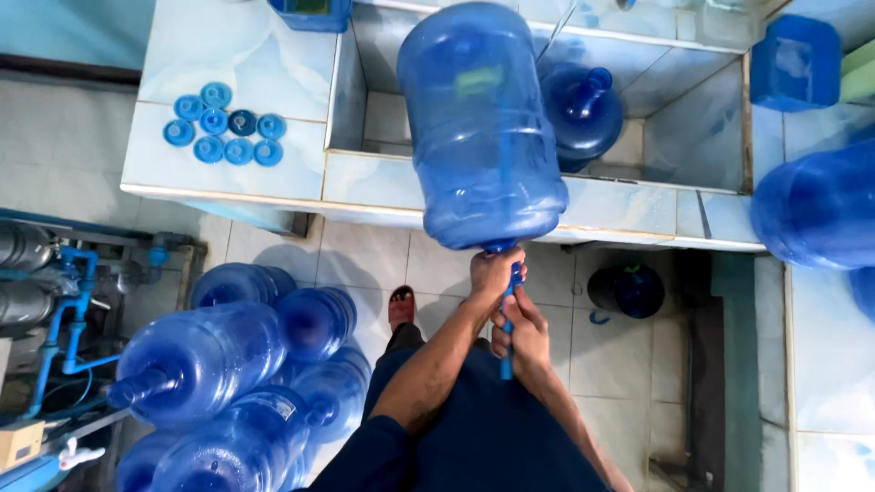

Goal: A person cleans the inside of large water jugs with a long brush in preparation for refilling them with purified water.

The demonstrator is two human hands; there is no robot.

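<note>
I hold a large, empty blue water jug (478,128) tipped with its neck toward me, its body out over the front wall of a tiled basin (365,178). My left hand (492,271) is wrapped around the jug's neck. Just below it, my right hand (524,335) grips a thin blue rod (507,364) that runs up into the jug's mouth. The rod's far end is hidden inside the jug.
A second blue jug (583,109) lies in the basin. Several blue caps (223,128) sit on the tiled counter at left. Stacked jugs (210,355) lie at lower left beside blue pipes (73,319). Another jug (816,205) is at right, a dark bucket (629,290) on the floor.
</note>
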